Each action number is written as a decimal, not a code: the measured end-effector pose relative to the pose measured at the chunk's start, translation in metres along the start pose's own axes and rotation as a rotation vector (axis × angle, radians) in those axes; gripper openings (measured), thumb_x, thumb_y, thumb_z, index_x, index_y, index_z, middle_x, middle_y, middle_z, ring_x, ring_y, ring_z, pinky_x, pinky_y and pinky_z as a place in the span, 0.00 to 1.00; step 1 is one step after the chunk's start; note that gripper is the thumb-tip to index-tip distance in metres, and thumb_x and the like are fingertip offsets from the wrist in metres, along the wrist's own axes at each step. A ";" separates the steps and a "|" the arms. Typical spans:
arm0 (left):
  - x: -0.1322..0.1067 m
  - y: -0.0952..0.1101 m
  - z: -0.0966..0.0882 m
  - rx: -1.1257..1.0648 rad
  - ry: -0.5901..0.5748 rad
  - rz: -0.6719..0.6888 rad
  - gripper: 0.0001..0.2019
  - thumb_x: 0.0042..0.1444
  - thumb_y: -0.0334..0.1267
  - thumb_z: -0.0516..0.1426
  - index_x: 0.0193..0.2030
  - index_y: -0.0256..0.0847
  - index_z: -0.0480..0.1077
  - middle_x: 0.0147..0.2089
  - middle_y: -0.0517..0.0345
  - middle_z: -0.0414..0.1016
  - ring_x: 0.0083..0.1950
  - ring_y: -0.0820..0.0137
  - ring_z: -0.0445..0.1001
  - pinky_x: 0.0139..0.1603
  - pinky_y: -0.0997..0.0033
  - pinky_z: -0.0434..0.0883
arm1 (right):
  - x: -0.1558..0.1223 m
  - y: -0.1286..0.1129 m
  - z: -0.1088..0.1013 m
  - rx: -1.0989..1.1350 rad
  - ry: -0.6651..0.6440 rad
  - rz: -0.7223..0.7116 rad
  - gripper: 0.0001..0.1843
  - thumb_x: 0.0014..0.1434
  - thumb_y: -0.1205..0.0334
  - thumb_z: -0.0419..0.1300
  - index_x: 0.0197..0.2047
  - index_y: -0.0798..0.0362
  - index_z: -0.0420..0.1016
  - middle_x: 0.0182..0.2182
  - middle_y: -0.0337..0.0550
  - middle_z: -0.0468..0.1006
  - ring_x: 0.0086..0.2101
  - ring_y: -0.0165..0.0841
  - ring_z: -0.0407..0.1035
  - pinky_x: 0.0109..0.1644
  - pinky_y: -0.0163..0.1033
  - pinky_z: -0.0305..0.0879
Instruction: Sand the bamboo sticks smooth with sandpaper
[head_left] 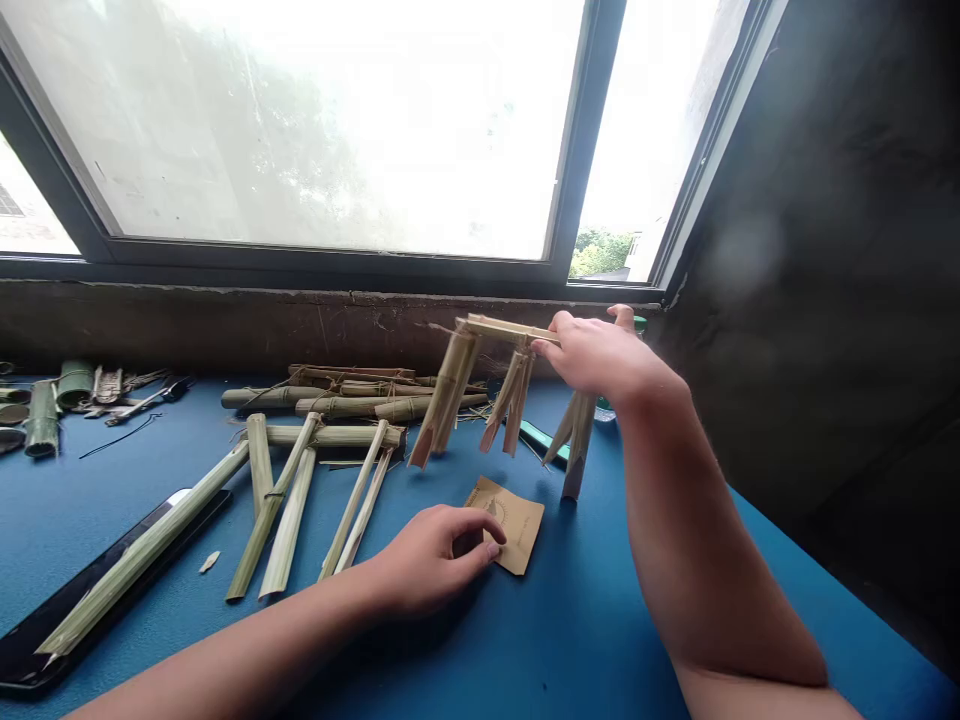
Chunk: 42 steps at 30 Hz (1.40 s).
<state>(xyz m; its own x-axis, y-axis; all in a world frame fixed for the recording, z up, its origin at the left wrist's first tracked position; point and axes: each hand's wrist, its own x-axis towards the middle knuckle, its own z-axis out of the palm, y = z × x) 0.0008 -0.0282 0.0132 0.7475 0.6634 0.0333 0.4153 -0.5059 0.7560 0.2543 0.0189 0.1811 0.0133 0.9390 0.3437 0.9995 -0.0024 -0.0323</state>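
Note:
My right hand [600, 355] grips the top bar of a small bamboo frame [491, 385] and holds it upright on the blue table [570, 620]. Three pairs of splayed bamboo legs hang from the bar. My left hand [435, 555] rests on the table with its fingers curled, pinching the edge of a small brown paper piece [514, 520] that lies flat just in front of the frame.
Split bamboo strips [289, 500] lie fanned out at the left, with bundled pieces [352, 400] behind them. A dark flat tablet [82, 590] lies under a long strip. Green bamboo sections and tools [75, 395] sit far left. A window sill wall [225, 325] runs behind; a dark wall stands right.

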 end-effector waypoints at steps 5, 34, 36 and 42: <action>0.000 0.000 0.001 0.028 0.000 0.002 0.19 0.69 0.52 0.54 0.51 0.43 0.81 0.41 0.55 0.83 0.38 0.66 0.74 0.40 0.70 0.68 | 0.002 0.007 -0.001 -0.018 0.009 0.035 0.25 0.75 0.44 0.44 0.57 0.52 0.71 0.56 0.56 0.82 0.55 0.56 0.72 0.64 0.60 0.52; 0.001 -0.003 0.002 0.069 -0.020 0.072 0.12 0.70 0.44 0.55 0.50 0.47 0.80 0.41 0.59 0.83 0.40 0.67 0.76 0.44 0.71 0.68 | -0.006 -0.001 -0.014 0.178 0.227 -0.197 0.24 0.74 0.41 0.51 0.46 0.45 0.83 0.38 0.46 0.85 0.47 0.51 0.75 0.61 0.62 0.48; 0.000 -0.002 0.002 0.072 -0.018 0.075 0.12 0.70 0.44 0.56 0.49 0.47 0.80 0.40 0.59 0.83 0.39 0.67 0.76 0.43 0.71 0.68 | -0.007 0.000 -0.016 0.183 0.247 -0.227 0.23 0.73 0.41 0.53 0.46 0.46 0.83 0.38 0.46 0.85 0.47 0.50 0.75 0.61 0.61 0.48; 0.001 -0.001 0.002 0.089 -0.014 0.064 0.14 0.70 0.47 0.55 0.50 0.46 0.81 0.42 0.56 0.84 0.42 0.64 0.79 0.46 0.70 0.70 | -0.013 -0.001 -0.020 0.225 0.404 -0.303 0.23 0.71 0.42 0.59 0.58 0.49 0.80 0.52 0.52 0.84 0.56 0.52 0.72 0.64 0.60 0.46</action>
<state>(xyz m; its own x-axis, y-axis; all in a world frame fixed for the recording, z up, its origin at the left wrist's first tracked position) 0.0021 -0.0285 0.0112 0.7812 0.6203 0.0703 0.4099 -0.5945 0.6918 0.2536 -0.0001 0.1950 -0.2195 0.6796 0.7000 0.9300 0.3626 -0.0605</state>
